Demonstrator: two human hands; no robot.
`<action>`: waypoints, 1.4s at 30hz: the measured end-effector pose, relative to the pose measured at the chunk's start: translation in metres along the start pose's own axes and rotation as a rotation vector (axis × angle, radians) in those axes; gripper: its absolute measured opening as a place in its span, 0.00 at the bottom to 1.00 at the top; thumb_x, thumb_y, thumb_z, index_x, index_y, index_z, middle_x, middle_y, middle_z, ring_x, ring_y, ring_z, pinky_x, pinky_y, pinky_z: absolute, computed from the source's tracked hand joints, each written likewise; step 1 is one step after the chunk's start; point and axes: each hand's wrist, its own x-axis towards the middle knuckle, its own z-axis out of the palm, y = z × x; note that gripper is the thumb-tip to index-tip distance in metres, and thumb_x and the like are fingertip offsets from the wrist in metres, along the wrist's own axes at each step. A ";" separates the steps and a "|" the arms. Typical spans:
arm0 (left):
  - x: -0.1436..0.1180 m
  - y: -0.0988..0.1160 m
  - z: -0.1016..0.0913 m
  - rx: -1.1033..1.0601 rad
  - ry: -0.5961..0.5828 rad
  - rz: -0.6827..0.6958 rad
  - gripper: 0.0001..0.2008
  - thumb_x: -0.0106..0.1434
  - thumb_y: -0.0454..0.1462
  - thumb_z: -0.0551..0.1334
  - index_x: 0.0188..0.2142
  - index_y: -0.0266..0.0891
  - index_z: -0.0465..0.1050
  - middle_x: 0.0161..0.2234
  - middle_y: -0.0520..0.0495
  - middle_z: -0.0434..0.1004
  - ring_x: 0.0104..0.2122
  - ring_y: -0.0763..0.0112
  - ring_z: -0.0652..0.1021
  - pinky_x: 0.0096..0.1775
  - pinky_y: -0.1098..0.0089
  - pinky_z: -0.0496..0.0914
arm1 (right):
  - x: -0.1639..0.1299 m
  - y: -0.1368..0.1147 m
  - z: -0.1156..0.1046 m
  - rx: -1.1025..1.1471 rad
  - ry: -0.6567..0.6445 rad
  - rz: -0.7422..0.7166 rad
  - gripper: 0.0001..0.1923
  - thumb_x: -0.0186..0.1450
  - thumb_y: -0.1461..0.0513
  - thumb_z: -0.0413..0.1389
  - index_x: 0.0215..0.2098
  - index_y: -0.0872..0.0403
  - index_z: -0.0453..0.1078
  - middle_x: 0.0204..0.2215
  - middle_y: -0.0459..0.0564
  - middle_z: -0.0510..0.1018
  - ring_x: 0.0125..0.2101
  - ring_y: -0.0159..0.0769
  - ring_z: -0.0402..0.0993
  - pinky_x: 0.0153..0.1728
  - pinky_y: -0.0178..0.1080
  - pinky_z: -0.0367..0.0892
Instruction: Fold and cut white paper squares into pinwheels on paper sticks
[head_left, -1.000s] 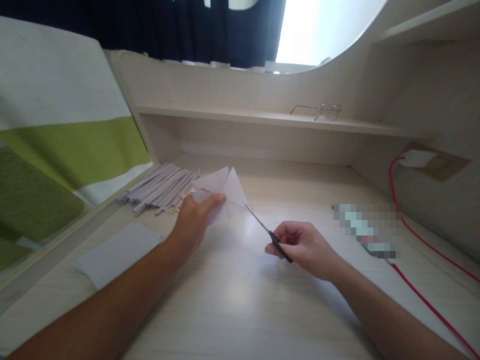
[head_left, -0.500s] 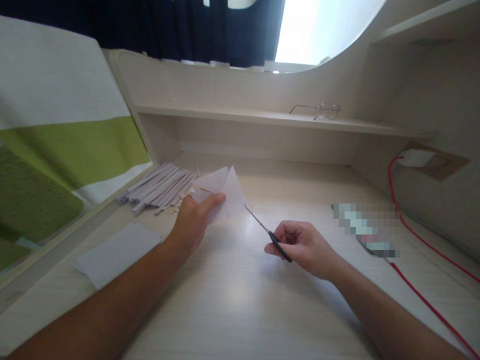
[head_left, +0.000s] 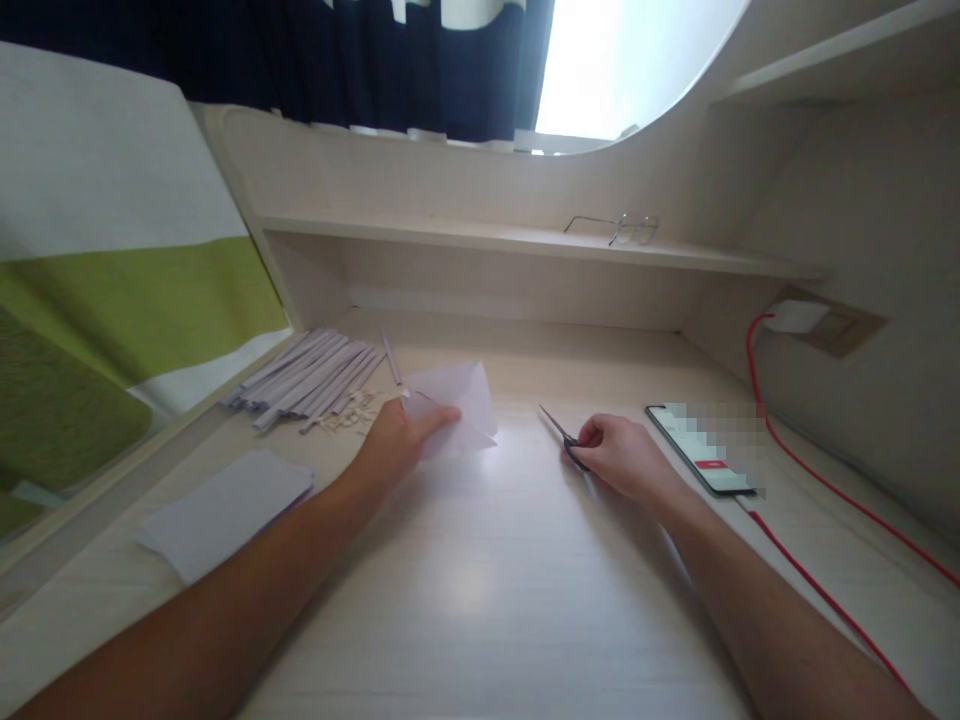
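The left hand [head_left: 401,435] grips a folded white paper [head_left: 474,405] between thumb and fingers over the bench [head_left: 450,600]; whether the paper touches it is unclear. To its right and apart, the right hand [head_left: 622,455] has its fingers closed on the black handles of the scissors [head_left: 568,440], whose long axis slants away and leftward, tip nearest the paper.

Left forearm [head_left: 247,595] is slanting inward from lower left | left hand [head_left: 400,437] is pinching, thumb [head_left: 442,415] pointing rightward | right forearm [head_left: 757,590] is slanting inward from lower right | right hand [head_left: 622,457] is gripping, fingers [head_left: 595,427] curled
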 end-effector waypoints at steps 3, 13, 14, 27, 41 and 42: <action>-0.004 -0.004 0.005 0.169 -0.120 -0.059 0.11 0.50 0.42 0.70 0.27 0.36 0.80 0.24 0.48 0.80 0.22 0.68 0.76 0.26 0.71 0.67 | 0.005 0.007 -0.005 -0.007 0.030 0.025 0.04 0.56 0.62 0.63 0.28 0.55 0.76 0.28 0.52 0.81 0.29 0.38 0.73 0.28 0.37 0.57; 0.000 -0.025 0.010 0.232 -0.213 -0.090 0.12 0.49 0.42 0.68 0.27 0.34 0.78 0.22 0.50 0.78 0.21 0.70 0.74 0.24 0.72 0.63 | 0.002 -0.001 -0.005 0.343 0.101 -0.078 0.07 0.59 0.58 0.61 0.29 0.55 0.75 0.25 0.50 0.79 0.27 0.37 0.73 0.28 0.36 0.61; -0.001 -0.026 0.011 0.224 -0.217 -0.086 0.12 0.49 0.42 0.68 0.28 0.34 0.78 0.23 0.49 0.79 0.21 0.69 0.74 0.25 0.71 0.64 | -0.003 -0.008 -0.003 0.414 0.091 -0.121 0.08 0.61 0.57 0.60 0.34 0.54 0.75 0.25 0.49 0.79 0.27 0.37 0.74 0.28 0.36 0.63; -0.011 -0.023 0.020 0.072 -0.235 -0.084 0.15 0.49 0.42 0.67 0.34 0.34 0.79 0.28 0.48 0.82 0.28 0.65 0.79 0.33 0.69 0.71 | -0.036 -0.041 0.022 0.973 -0.459 -0.299 0.12 0.55 0.64 0.65 0.38 0.56 0.76 0.25 0.47 0.82 0.28 0.35 0.82 0.32 0.37 0.74; -0.014 -0.022 0.020 0.033 -0.247 -0.127 0.12 0.51 0.41 0.69 0.32 0.34 0.79 0.27 0.48 0.82 0.26 0.66 0.78 0.30 0.69 0.69 | -0.041 -0.045 0.019 1.074 -0.480 -0.208 0.10 0.55 0.64 0.67 0.36 0.55 0.78 0.27 0.46 0.82 0.28 0.34 0.82 0.35 0.38 0.76; -0.014 -0.022 0.020 0.033 -0.245 -0.126 0.12 0.51 0.41 0.69 0.31 0.35 0.78 0.27 0.49 0.81 0.26 0.67 0.77 0.30 0.70 0.69 | -0.041 -0.045 0.019 1.075 -0.486 -0.208 0.11 0.55 0.64 0.67 0.37 0.55 0.78 0.27 0.47 0.83 0.29 0.35 0.82 0.35 0.38 0.76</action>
